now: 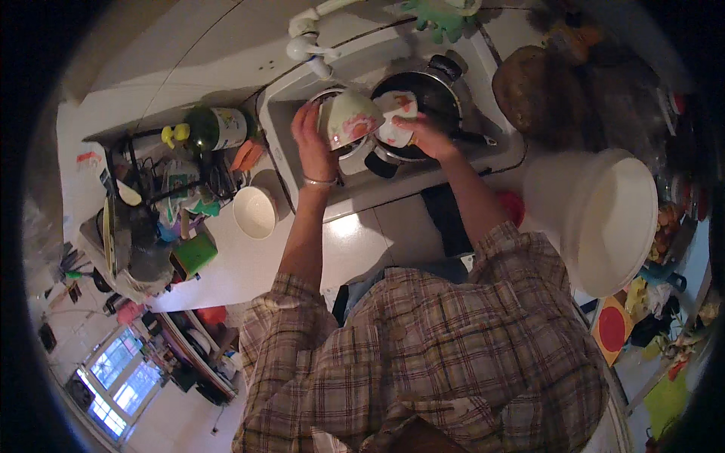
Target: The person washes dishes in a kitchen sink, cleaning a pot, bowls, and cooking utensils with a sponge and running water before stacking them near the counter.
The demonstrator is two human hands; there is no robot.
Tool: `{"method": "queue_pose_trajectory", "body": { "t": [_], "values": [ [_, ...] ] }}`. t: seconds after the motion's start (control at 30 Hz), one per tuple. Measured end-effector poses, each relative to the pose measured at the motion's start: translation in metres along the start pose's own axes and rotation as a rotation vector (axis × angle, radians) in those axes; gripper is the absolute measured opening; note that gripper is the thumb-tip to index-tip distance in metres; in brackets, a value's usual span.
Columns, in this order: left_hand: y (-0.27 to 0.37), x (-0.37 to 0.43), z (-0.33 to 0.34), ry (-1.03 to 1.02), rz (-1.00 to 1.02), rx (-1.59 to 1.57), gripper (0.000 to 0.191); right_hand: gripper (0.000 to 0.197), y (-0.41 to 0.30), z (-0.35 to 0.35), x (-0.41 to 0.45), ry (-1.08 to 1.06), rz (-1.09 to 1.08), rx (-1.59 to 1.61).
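My left hand (313, 148) grips the side of a pale bowl with pink flowers (352, 120), tilted over the sink (300, 161). Between the fingers of my right hand (429, 137) is a white piece with a red pattern (395, 105), close against the bowl; I cannot tell whether it is cloth or a dish. Below my right hand a dark pot (439, 96) with black side handles sits in the sink. Part of a metal-rimmed vessel (357, 150) shows under the bowl. The white faucet (306, 50) reaches over the sink from behind.
On the left counter stand a cream bowl (255, 213), a cluttered dish rack (127, 195), a green bottle (212, 129) and a green sponge (195, 253). A large white bucket (566, 198) stands right. Behind the sink lies a green rubber glove (444, 21).
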State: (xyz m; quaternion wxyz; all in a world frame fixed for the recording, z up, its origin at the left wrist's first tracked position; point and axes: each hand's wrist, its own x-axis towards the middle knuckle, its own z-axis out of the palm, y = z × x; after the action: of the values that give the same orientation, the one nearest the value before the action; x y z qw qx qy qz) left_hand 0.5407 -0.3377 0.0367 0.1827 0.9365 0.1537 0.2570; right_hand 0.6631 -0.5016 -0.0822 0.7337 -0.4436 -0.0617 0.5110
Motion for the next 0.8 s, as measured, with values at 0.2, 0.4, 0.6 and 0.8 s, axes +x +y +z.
{"method": "queue_pose_trajectory", "body": {
  "t": [0.2,0.4,0.6,0.8],
  "values": [
    [-0.065,-0.066,-0.059,0.541,-0.539,-0.316,0.041,0.038,-0.018,0.03,0.014,0.016,-0.143,-0.172],
    [-0.115,-0.148,-0.126,0.675,-1.392,-0.706,0.059,0.022,-0.042,0.072,0.028,-0.02,-0.552,-1.798],
    [-0.139,-0.181,-0.123,0.748,-1.507,-0.666,0.061,0.017,-0.038,0.09,0.032,-0.119,-0.647,-1.825],
    [-0.147,-0.188,-0.113,0.661,-1.596,-0.372,0.052,0.021,-0.037,0.084,0.026,-0.151,-0.693,-1.819]
  ]
}}
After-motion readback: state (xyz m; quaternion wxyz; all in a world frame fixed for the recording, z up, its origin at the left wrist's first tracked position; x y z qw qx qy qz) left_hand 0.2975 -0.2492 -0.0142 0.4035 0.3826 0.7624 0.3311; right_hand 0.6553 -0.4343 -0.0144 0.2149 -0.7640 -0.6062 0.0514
